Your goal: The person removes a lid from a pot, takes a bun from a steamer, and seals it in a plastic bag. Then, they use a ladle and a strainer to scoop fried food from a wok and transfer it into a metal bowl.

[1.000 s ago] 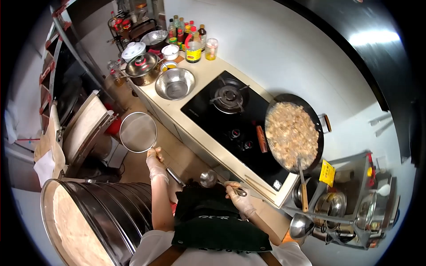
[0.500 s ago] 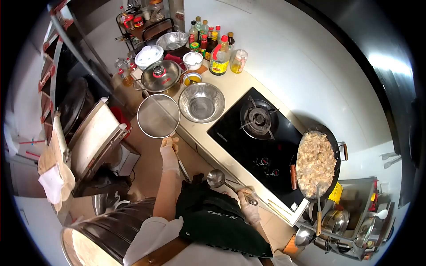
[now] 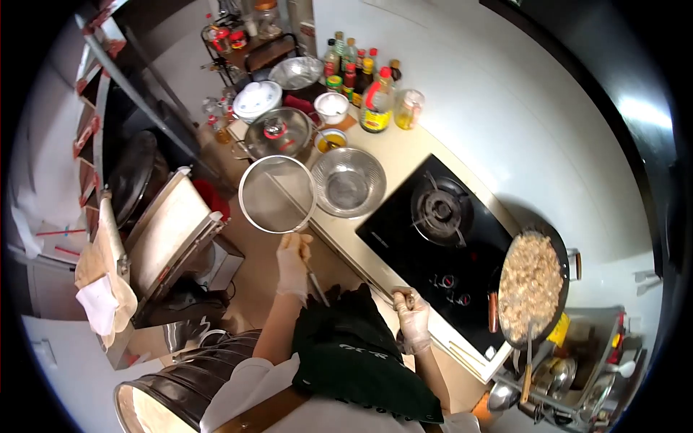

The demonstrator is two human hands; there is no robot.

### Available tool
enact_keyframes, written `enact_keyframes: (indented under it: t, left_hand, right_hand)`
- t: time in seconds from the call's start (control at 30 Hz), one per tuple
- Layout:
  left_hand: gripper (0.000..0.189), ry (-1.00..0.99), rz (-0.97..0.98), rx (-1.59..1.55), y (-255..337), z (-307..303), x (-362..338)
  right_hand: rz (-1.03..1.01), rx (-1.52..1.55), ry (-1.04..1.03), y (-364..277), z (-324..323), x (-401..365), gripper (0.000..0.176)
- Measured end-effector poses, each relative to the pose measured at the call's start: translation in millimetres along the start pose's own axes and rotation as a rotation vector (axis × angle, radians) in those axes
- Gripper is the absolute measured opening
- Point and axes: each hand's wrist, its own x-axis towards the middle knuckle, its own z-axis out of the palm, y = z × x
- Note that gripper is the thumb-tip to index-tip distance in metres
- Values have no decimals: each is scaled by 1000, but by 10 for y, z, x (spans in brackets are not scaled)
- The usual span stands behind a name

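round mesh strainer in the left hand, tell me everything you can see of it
The mesh strainer has a thin, pale, metal-looking rim around fine grey mesh, see-through enough to show the counter edge. Its slim handle runs down toward the dark apron. The gloved left hand grips it just below the rim, holding it up. No food shows on the mesh. In view the rim overlaps the metal bowl; contact cannot be told.

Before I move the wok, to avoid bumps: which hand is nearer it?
Right. The right hand is by the counter's edge, left of the wok; the left hand, gripping the strainer, is farther left.
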Motion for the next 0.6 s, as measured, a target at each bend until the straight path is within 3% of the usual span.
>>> enact_keyframes:
  t: [0.07,0.1,0.13,0.17,0.23,0.33,0.4,0.47,0.53,0.6]
  left_hand:
    - [21,-40,-46,-120,-130,206,-45]
    - [10,-114,-131,-146,-59,369,-153]
    - [18,-242,106,270,-35,536,-290]
    - [26,-245,-224,-112,-112,653,-262]
    - [28,-351,-294,-220,-24,923,-341]
    - [29,-518,-392,-266,45,1126,-242]
    - [30,-662,-426,-35,321,1248,-94]
    - [33,-1025,-406,133,213,1153,415]
    - [33,-1215,-385,459,469,1100,1164]
    - [35,-954,-301,284,799,1150,2029]
  right_hand:
    - [-27,-274,-144,-343,168,81,21]
    - [-26,-234,-182,-310,266,143,31]
    - [-26,-221,-227,-234,333,214,33]
    - [-29,-212,-270,-144,392,284,35]
    - [-20,-282,-324,-158,453,410,40]
    - [-131,-433,-235,-269,581,531,37]
    - [-185,-308,-114,-445,733,625,28]
    - [-72,-309,14,-559,784,723,23]
    - [7,-207,119,-748,869,835,14]
    - [41,-137,220,-771,985,966,11]
